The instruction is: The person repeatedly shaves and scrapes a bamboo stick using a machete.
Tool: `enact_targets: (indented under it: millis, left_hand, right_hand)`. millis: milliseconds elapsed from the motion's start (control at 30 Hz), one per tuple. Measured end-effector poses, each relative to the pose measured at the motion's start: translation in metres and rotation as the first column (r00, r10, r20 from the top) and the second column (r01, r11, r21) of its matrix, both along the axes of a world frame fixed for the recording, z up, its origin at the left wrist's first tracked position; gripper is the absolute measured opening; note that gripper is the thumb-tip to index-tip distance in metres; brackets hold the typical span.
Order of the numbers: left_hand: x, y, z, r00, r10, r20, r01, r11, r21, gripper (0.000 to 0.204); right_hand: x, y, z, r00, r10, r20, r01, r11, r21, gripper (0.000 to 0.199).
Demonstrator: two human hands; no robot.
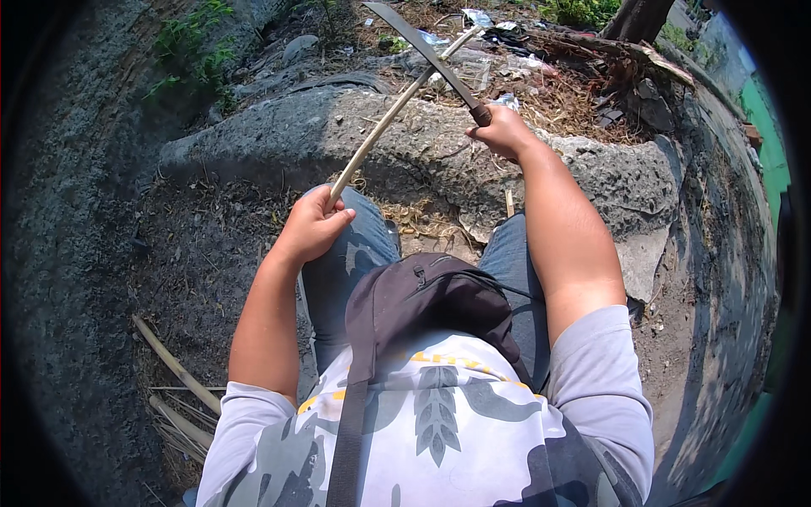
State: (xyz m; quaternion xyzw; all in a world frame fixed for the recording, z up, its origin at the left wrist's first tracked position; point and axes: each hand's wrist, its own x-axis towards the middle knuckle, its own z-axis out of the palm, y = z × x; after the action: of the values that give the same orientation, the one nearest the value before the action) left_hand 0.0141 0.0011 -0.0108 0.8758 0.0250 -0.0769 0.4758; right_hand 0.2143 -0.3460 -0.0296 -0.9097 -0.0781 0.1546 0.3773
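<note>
The left hand, at centre left, grips a stick, hiding its lower end; the right hand, upper right of centre, is closed round a knife. The stick, pale and slender, slants toward top centre. The blade crosses it; contact is unclear. Lower left, a sleeve partly hides more sticks.

from the wearer's head, a wide fisheye looks down past the close shirt toward a farther ledge.
</note>
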Motion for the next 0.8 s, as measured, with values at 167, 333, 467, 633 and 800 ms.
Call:
enact_targets:
  millis: [167, 333, 467, 633, 800]
  left_hand:
    - [0.001, -0.004, 0.011, 0.993, 0.066, -0.095, -0.079, 0.987, -0.137, 0.019]
    - [-0.004, 0.007, 0.006, 0.995, 0.061, -0.079, -0.073, 0.985, -0.158, 0.021]
    - [-0.001, 0.000, 0.003, 0.998, 0.040, -0.045, -0.047, 0.988, -0.144, 0.023]
    - [-0.003, -0.006, 0.002, 0.996, -0.029, 0.084, 0.031, 0.999, -0.017, 0.022]
    - [-0.002, 0.001, 0.001, 1.000, 0.015, 0.022, -0.013, 0.996, -0.083, 0.021]
  right_hand:
    - [-0.017, 0.028, 0.010, 0.966, 0.204, 0.160, -0.192, 0.977, -0.090, 0.037]
    - [-0.029, 0.041, 0.037, 0.893, 0.398, 0.212, -0.352, 0.909, -0.223, 0.031]
    - [-0.016, 0.028, 0.018, 0.904, 0.397, 0.158, -0.351, 0.901, -0.257, 0.029]
    - [0.006, -0.016, 0.005, 0.996, 0.027, -0.086, -0.013, 0.988, 0.153, 0.032]
    - [-0.010, 0.008, 0.018, 0.989, 0.087, 0.118, -0.089, 0.996, 0.012, 0.040]
